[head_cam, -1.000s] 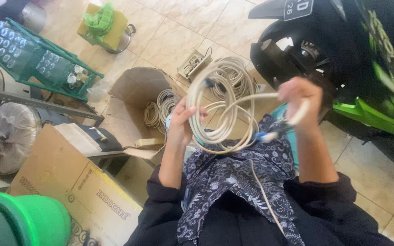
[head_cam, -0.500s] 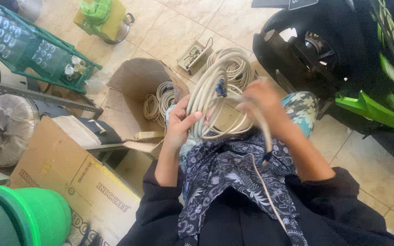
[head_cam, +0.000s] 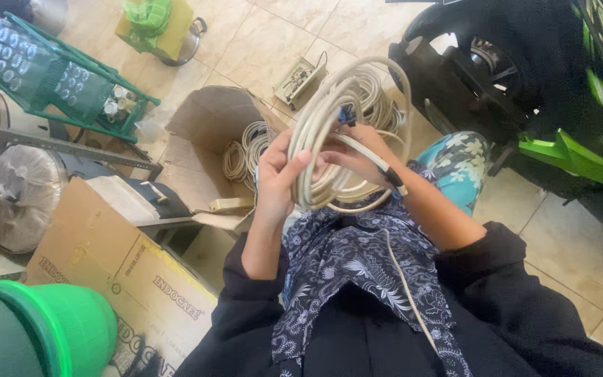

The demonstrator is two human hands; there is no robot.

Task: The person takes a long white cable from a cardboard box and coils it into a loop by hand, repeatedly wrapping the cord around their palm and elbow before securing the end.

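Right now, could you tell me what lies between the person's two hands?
In the head view, the coil of cream cable lies between them: the left hand grips its near side and the right hand reaches through the loop.

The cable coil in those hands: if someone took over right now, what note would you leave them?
Left hand: grips the near side of the cream cable coil, held up over the lap.
Right hand: fingers reach through the coil, holding a strand that ends in a dark sleeve.
More coils lie in the open cardboard box on the floor.
Done: most cable is looped.
Left: a loose tail hangs down the lap.
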